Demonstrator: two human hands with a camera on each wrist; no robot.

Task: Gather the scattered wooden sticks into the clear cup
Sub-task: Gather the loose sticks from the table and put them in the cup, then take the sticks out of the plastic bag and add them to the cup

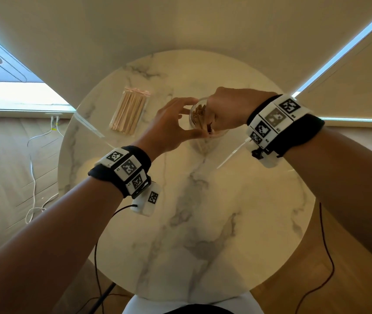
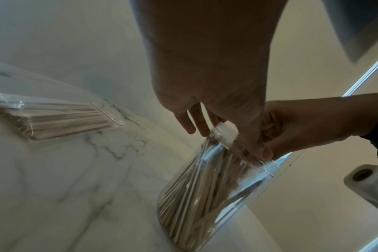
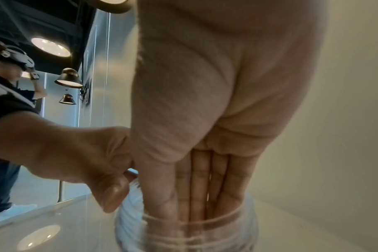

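The clear cup stands on the marble table, a little tilted by the look of the left-wrist view, and it is packed with thin wooden sticks. The left hand pinches the ridged rim between thumb and forefinger, the other fingers loose. The right hand reaches straight down into the mouth, its fingers held together among the stick tops; whether they grip any stick I cannot tell. To the left of the cup lies a sealed plastic bag of more sticks. The sticks look light, stiff and easily snapped, best taken as a bunch near the upper ends. The cup seems smooth, thin-walled and quick to tip, so holding it at the rim makes sense.
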